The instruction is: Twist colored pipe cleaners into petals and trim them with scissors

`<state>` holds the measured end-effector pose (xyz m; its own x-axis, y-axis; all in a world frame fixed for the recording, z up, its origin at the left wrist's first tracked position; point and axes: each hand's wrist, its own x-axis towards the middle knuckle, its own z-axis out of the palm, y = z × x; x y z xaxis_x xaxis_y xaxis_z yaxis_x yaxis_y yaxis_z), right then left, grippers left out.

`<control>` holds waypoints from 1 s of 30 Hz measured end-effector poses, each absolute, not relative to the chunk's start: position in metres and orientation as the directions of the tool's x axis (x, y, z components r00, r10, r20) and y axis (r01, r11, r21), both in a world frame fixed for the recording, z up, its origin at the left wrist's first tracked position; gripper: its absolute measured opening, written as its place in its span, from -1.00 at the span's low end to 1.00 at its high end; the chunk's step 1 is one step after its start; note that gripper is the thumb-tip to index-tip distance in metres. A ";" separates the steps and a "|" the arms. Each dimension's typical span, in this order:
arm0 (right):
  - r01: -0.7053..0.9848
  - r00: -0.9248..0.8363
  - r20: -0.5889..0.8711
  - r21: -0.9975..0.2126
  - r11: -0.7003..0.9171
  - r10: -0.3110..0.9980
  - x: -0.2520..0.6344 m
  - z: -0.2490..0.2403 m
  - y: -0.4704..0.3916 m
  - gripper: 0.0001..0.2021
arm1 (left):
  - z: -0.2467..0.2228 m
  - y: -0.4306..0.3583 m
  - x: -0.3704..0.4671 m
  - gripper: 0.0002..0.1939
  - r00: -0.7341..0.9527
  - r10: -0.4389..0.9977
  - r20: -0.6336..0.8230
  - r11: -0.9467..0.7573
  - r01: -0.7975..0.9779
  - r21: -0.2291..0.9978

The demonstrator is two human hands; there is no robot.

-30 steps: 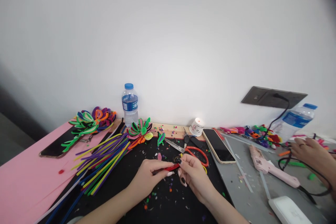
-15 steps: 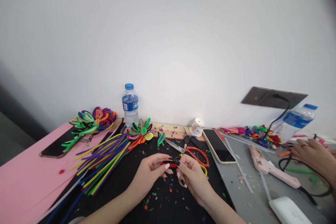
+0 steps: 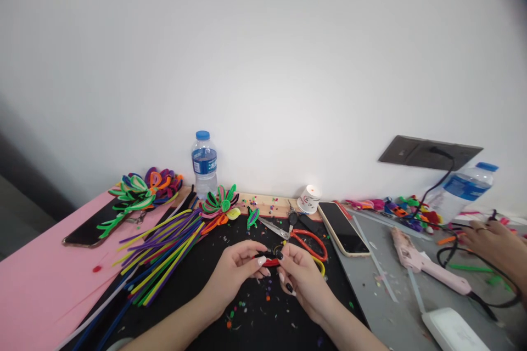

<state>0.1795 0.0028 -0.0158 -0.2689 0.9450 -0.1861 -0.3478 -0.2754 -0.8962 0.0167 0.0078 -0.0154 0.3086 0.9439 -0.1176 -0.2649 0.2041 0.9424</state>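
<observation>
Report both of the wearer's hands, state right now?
Left hand: closed, pinching the red piece.
Right hand: closed, pinching the same piece at its right end.

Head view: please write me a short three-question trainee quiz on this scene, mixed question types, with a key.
1. Which of the wearer's hands hold the red piece?
2. True or false: in the picture, the pink glue gun lies to the right of the scissors.
3. Count: how many blue-capped bottles are in view?

Key:
1. Both, the left hand and the right hand.
2. True.
3. Two.
</observation>
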 end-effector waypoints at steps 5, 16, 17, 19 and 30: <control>-0.374 -0.237 -0.174 -0.892 -0.255 0.956 0.182 -0.020 0.006 -0.73 | -0.021 0.012 0.016 -0.79 0.300 0.947 -0.113 0.176 -0.192 0.965; -0.415 -0.285 -0.183 -0.861 -0.293 0.941 0.184 -0.019 0.008 -0.75 | -0.017 0.015 0.014 -0.83 0.308 0.948 -0.083 0.145 -0.183 0.972; -0.417 -0.291 -0.185 -0.859 -0.298 0.939 0.185 -0.019 0.008 -0.75 | -0.017 0.015 0.014 -0.83 0.319 0.944 -0.084 0.151 -0.189 0.970; -0.409 -0.290 -0.188 -0.862 -0.299 0.938 0.184 -0.019 0.008 -0.75 | -0.016 0.014 0.014 -0.82 0.330 0.939 -0.101 0.176 -0.205 0.963; -0.285 -0.256 -0.190 -0.922 -0.262 0.948 0.181 -0.019 0.005 -0.76 | -0.023 0.013 0.015 -0.77 0.300 0.938 -0.176 0.260 -0.267 0.928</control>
<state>0.1809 0.0051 -0.0185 -0.2564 0.9477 -0.1900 -0.2846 -0.2619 -0.9222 0.0149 0.0130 -0.0229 0.2997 0.9376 -0.1762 -0.2666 0.2596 0.9282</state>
